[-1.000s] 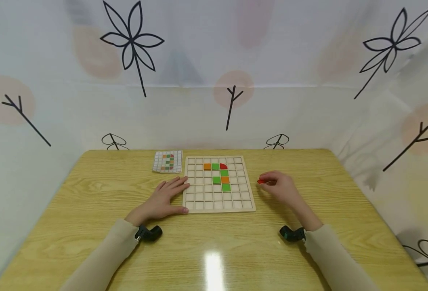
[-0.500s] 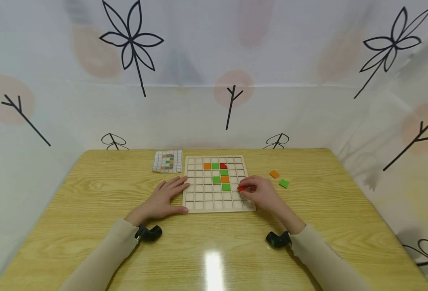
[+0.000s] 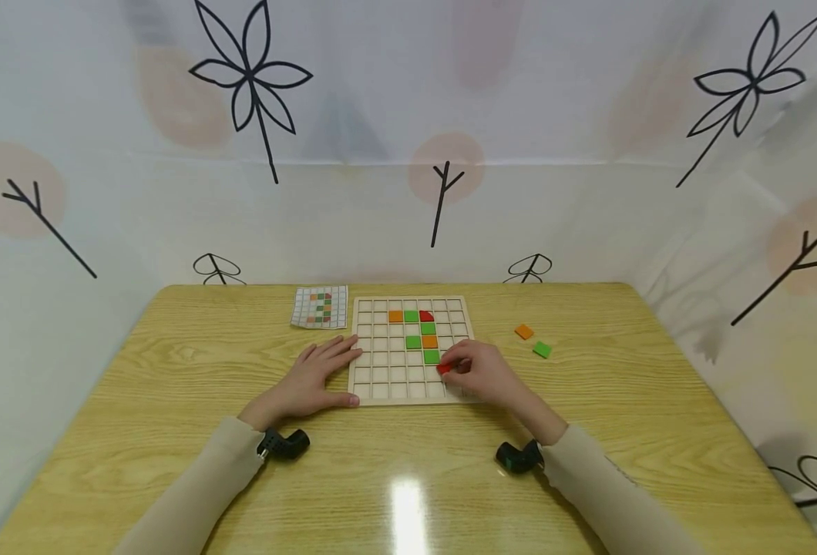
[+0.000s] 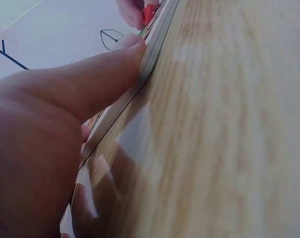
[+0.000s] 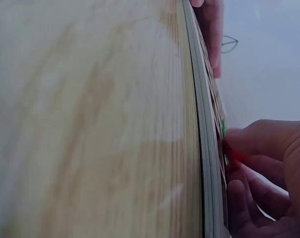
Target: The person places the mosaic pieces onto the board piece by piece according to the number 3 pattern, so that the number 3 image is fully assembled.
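— Pinching a red tile [image 3: 443, 368], my right hand [image 3: 481, 371] holds it over the grid board [image 3: 381, 381], just below the green tile [image 3: 432, 357].
— And the left hand [image 3: 311, 378]?
— I see it lying flat on the tabletop [image 3: 173, 401], fingers straight, thumb touching the board's left edge.

Left hand [image 3: 314, 378] flat, palm down, fingers straight and spread a little, pointing forward-right; thumb [image 4: 98, 74] stretched out straight. Right hand [image 3: 476, 372] palm down, fingers curled, fingertips [image 5: 239, 146] pinched together. Both forearms in beige sleeves angle inward. Black wrist-worn camera on each wrist.
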{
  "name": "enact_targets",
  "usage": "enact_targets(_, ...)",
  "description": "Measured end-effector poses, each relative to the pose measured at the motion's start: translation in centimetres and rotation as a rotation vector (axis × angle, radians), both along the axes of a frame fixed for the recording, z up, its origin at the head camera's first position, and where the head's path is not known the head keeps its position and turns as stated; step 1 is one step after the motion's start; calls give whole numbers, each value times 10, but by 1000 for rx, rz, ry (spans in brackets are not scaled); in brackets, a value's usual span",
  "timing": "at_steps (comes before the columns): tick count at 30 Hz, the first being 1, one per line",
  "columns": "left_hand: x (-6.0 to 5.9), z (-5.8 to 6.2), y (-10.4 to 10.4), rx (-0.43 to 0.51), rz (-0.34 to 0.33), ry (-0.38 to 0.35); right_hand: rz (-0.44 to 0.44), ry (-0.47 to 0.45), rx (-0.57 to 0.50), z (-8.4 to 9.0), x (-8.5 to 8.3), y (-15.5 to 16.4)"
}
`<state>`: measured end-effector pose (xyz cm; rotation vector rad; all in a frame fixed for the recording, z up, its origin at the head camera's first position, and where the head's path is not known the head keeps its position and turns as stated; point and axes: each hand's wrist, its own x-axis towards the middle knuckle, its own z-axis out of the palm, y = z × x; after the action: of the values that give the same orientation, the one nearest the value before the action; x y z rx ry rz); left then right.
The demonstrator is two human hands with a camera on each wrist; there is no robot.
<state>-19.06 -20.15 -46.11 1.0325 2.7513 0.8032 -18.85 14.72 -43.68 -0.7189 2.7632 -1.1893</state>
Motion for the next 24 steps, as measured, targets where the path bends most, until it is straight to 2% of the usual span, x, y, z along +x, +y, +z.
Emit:
enact_targets(4, 0, 0, 0, -1, 1, 2, -21, -37, 17, -2, -2, -1)
enact_targets(11, 0, 0, 0, -7, 11, 7, -13, -104, -21, -1, -4, -1)
enact_targets(19, 0, 1, 1, -5, 16, 5, 29, -58, -5, -3, -6, -3)
enact_targets(24, 1, 1, 1, -7, 14, 4, 21, -59, 5, -4, -6, -4)
